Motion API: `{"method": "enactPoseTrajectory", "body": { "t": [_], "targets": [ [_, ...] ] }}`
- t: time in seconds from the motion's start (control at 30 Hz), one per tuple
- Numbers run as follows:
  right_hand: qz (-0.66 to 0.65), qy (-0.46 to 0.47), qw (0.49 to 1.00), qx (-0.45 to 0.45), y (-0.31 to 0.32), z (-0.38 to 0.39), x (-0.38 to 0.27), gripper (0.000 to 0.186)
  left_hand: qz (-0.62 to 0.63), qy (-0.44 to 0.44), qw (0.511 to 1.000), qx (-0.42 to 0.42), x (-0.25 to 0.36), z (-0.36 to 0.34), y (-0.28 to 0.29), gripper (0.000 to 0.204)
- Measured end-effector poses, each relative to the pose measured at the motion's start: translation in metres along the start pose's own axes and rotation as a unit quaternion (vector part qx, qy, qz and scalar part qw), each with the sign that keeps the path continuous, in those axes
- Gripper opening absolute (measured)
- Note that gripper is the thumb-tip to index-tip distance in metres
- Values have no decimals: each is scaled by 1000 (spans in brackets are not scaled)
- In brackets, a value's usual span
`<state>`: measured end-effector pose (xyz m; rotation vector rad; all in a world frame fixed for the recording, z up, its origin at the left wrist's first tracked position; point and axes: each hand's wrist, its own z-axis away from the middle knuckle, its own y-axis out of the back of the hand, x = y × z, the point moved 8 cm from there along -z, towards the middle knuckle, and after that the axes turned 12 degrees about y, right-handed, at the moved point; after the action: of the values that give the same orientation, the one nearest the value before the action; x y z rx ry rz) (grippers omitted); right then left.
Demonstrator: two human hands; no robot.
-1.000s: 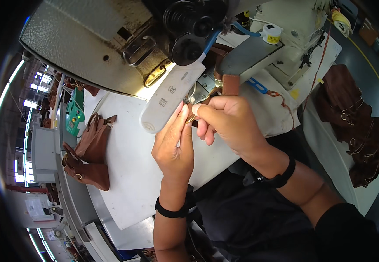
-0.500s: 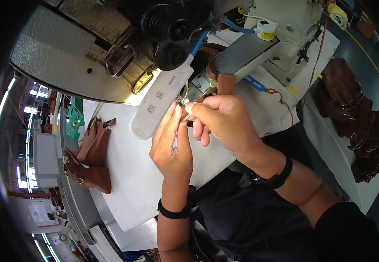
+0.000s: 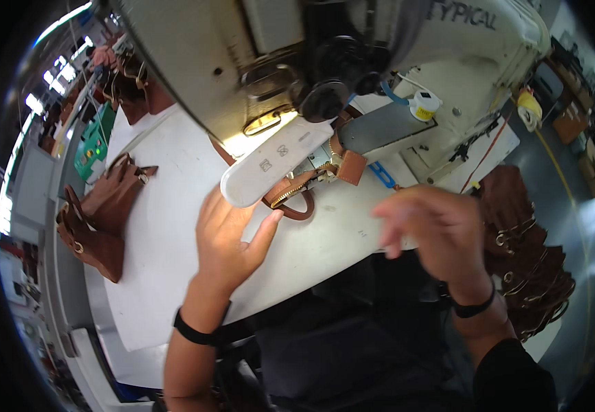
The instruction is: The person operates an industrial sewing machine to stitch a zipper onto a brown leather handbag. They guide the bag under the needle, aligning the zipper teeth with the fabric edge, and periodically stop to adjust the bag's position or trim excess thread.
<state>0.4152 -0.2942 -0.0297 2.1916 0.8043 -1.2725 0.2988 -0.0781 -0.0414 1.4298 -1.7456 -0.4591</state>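
Note:
A small brown leather bag (image 3: 289, 185) with a brass-toothed zipper and a looped handle sits at the sewing machine's needle area, partly hidden by a pale elongated plate (image 3: 270, 165). My left hand (image 3: 225, 240) is beside it, fingers stretched upward and thumb spread toward the zipper end. The fingertips pass behind the plate, so any touch there is hidden. Away to the right, my right hand (image 3: 441, 230) hangs over the table edge with fingers loosely bent and blurred; nothing shows in it. A square brown leather tag (image 3: 351, 168) hangs by the bag's right side.
The large sewing machine (image 3: 208, 41) with a lit lamp overhangs the white table (image 3: 167, 275). Brown leather bags (image 3: 102, 213) stand at the left, and a pile of them (image 3: 524, 254) lies at the right. A blue plastic strip (image 3: 382, 175) and a white spool-like part (image 3: 424, 105) are near the machine arm.
My right hand has let go of the zipper area and moved right. My left hand has opened from its pinch at the zipper. The view has shifted, showing more of the machine.

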Motion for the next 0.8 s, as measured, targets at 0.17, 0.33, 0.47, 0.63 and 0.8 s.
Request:
{"method": "enactPoseTrajectory", "body": {
  "t": [0.17,0.33,0.47,0.63,0.8],
  "targets": [
    [294,307,857,292,246,-37,-141,45,-118,-119,982,-84,-1,-24,10,69],
    [686,156,705,87,403,-234,-145,46,-87,-176,976,-90,-7,-49,5,62],
    [505,-129,852,57,412,-267,-53,53,-102,-169,977,-81,-35,-40,-17,33],
    [340,226,828,385,372,-141,-23,55,-85,-142,984,-73,-37,-38,-23,24],
    [276,121,858,415,463,-63,38,59,-123,-235,964,-10,-25,-45,-32,21]
  ]
}}
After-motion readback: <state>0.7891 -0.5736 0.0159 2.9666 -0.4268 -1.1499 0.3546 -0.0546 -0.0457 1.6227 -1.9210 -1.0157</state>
